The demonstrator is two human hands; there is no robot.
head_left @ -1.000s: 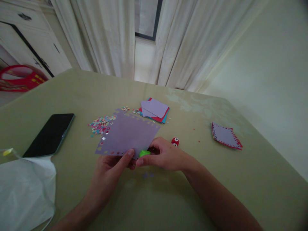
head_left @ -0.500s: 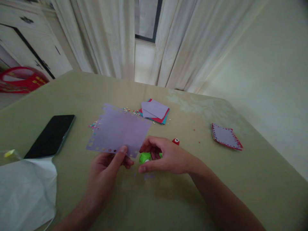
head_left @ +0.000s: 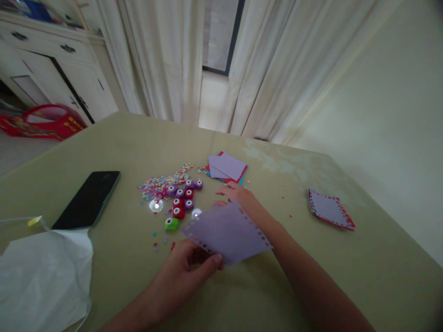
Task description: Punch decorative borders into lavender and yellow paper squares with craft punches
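My left hand (head_left: 188, 269) pinches the near edge of a purple sheet of paper (head_left: 228, 233) with holes punched along its edges. The sheet is lifted and tilted over my right wrist. Beyond it is my right hand (head_left: 238, 193), its fingers stretched out and apart with nothing visible in them; part of it is hidden by the paper. It is close to a stack of purple, red and blue paper (head_left: 228, 166). Left of the sheet sit several small craft punches: a green punch (head_left: 171, 224), red punches (head_left: 178, 212) and purple punches (head_left: 180, 193).
Coloured paper confetti (head_left: 159, 184) lies heaped behind the punches. A phone (head_left: 90, 198) and a white sheet or bag (head_left: 48, 276) with a cord are on the left. Punched cards (head_left: 330, 210) lie stacked on the right. A red bag (head_left: 51, 122) stands beyond the table (head_left: 155, 138).
The purple sheet has swung right and tilted up, uncovering the punches and confetti. My right hand has moved farther off, and the green punch it held no longer shows in it.
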